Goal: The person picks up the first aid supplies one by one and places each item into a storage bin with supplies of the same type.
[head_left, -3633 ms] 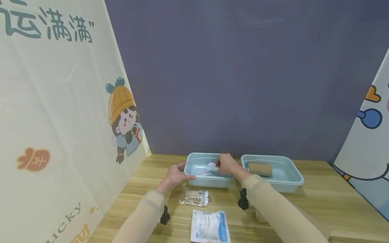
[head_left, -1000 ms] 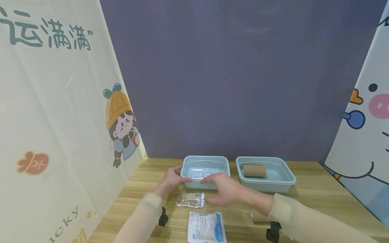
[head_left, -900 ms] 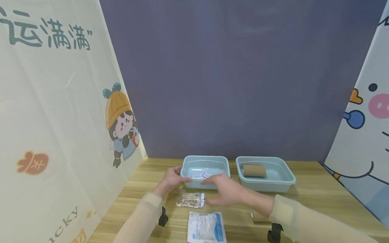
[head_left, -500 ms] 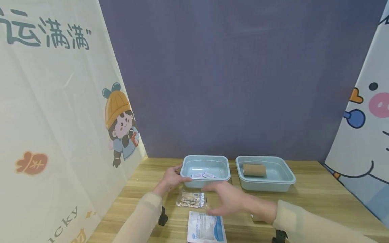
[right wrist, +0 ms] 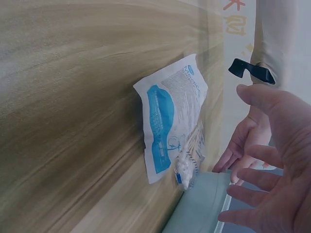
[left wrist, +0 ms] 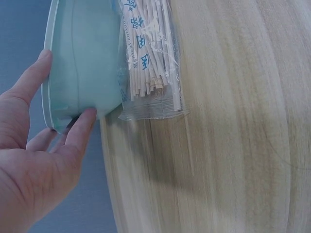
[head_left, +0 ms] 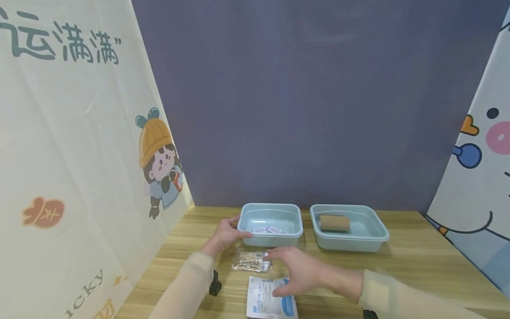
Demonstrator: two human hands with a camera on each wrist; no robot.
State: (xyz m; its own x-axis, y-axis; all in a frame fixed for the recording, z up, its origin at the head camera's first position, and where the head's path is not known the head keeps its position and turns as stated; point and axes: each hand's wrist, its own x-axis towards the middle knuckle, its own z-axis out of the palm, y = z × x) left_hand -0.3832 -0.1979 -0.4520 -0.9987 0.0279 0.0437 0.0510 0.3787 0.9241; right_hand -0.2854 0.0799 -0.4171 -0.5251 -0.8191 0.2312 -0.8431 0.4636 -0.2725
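My left hand (head_left: 226, 232) holds the left corner of a light-blue plastic bin (head_left: 272, 241), thumb at the front rim and fingers along its side. Small white sachets (head_left: 275, 230) lie inside that bin. With fingers spread and nothing between them, my right hand (head_left: 303, 270) hovers above the table. Under it is a white and blue flat medical packet (head_left: 263, 301), partly covered by the hand in the head view. A clear bag of cotton swabs (left wrist: 150, 53) lies between this packet and the bin, close to the right fingertips.
To the right stands a second light-blue bin (head_left: 352, 245) with a brown roll (head_left: 334, 223) in it. The wooden table (head_left: 414, 266) ends at a dark backdrop (head_left: 311, 110). A printed white panel (head_left: 91, 146) rises on the left.
My right hand has come out of the left bin, leaving the small sachets inside, and moved nearer over the packet with its fingers spread. The left hand stays at the bin's corner.
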